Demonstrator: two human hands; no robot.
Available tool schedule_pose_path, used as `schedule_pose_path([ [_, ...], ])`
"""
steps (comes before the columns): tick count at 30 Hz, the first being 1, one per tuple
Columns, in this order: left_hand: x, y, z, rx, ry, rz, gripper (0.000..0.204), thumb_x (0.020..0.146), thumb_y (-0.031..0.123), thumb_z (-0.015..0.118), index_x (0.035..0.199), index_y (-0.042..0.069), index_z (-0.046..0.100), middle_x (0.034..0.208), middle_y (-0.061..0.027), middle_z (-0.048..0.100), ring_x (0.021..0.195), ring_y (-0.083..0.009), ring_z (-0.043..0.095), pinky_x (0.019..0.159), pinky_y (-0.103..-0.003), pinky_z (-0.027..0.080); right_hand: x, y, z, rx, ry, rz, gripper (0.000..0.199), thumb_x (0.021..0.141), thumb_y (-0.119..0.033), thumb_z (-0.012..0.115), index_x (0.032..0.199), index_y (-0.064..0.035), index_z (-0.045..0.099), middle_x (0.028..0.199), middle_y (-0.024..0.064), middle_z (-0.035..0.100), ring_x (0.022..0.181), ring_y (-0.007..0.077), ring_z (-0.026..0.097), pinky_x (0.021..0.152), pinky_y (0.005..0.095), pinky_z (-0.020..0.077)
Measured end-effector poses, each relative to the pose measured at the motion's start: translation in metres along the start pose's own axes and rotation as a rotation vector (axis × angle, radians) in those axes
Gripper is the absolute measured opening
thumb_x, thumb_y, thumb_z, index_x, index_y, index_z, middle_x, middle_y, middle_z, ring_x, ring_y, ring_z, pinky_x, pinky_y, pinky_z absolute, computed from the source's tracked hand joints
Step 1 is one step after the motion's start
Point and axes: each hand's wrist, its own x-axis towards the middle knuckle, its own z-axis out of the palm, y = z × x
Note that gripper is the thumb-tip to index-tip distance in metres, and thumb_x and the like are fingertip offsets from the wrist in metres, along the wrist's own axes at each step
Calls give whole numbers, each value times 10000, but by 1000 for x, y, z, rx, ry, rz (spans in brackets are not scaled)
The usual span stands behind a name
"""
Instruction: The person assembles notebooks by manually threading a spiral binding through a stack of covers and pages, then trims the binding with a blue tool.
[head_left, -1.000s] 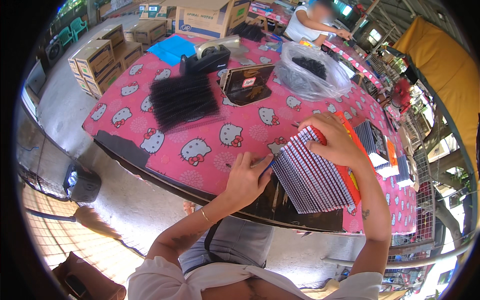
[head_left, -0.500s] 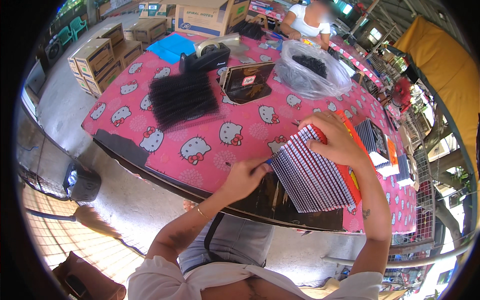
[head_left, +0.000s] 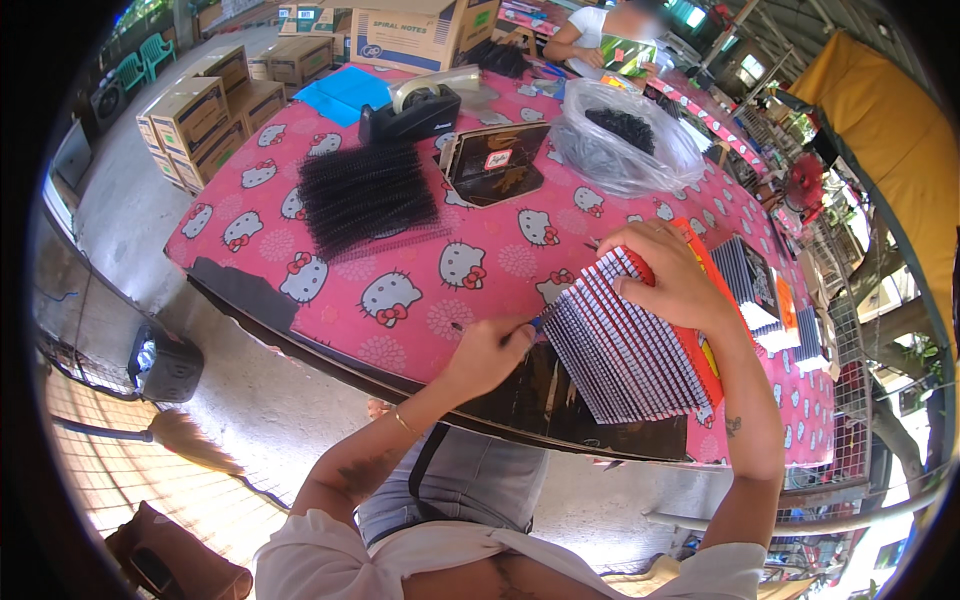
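Under my right hand (head_left: pixel 665 275) a stack of spiral notebooks (head_left: pixel 625 345) leans at the table's near edge, with orange-red covers and dark coils along the side toward me. My right fingers curl over its upper end and grip it. My left hand (head_left: pixel 490 350) is closed around a slim dark tool with a blue part (head_left: pixel 538 322), like a pen or small screwdriver. The tool's tip meets the stack's left edge; its exact kind is hidden by my fingers. Beyond my left hand lies a pile of loose black spiral coils (head_left: pixel 365 200).
Behind the coils stand a black tape dispenser (head_left: pixel 410 115) and an open dark box (head_left: pixel 495 165). A clear plastic bag (head_left: pixel 630 140) holds more black coils. More notebook stacks (head_left: pixel 745 285) sit at the right. Across the table a person (head_left: pixel 590 35) holds a green-covered item. Cartons (head_left: pixel 190 115) stand left.
My hands, the tool and the notebook stack stay almost still. The person across the table has lifted a green-covered item into view.
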Motion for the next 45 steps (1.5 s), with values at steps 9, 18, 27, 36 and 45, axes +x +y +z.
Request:
schedule_pose_path([
  [9, -1, -5, 4, -768, -231, -753, 373, 988, 270, 509, 1035, -70, 655, 937, -163, 684, 670, -179, 669, 569, -318, 523, 0, -1, -1, 3, 7, -4, 337, 753, -214, 651, 1076, -122, 619, 1085, 86, 627, 1093, 296, 523, 1022, 448, 331],
  [18, 2, -2, -2, -1009, -163, -983, 344, 977, 240, 541, 1033, -78, 656, 950, -176, 672, 763, -208, 692, 623, -335, 534, -2, 2, 0, 11, 2, 2, 343, 754, -218, 661, 1083, -130, 619, 1064, 85, 623, 1071, 303, 519, 1004, 445, 339],
  [27, -2, -5, -3, 141, -109, -27, 387, 950, 231, 556, 1127, -111, 591, 943, -189, 674, 805, -299, 703, 683, -403, 602, 0, 3, 1, 9, 1, -10, 351, 752, -215, 653, 1091, -128, 619, 1092, 96, 626, 1083, 312, 516, 1007, 448, 338],
  [36, 0, -15, 5, -906, -211, -950, 376, 949, 223, 559, 1121, -110, 584, 927, -197, 672, 801, -292, 707, 667, -391, 599, -1, 2, 1, -4, 12, -11, 357, 752, -225, 647, 1095, -128, 621, 1096, 103, 626, 1099, 318, 515, 1028, 449, 331],
  [45, 4, -16, -7, -832, -251, -968, 369, 944, 211, 549, 1121, -113, 568, 924, -213, 668, 795, -307, 718, 665, -379, 597, -1, 2, 0, 6, 16, -26, 350, 756, -225, 646, 1091, -124, 620, 1079, 104, 627, 1078, 304, 539, 1037, 449, 328],
])
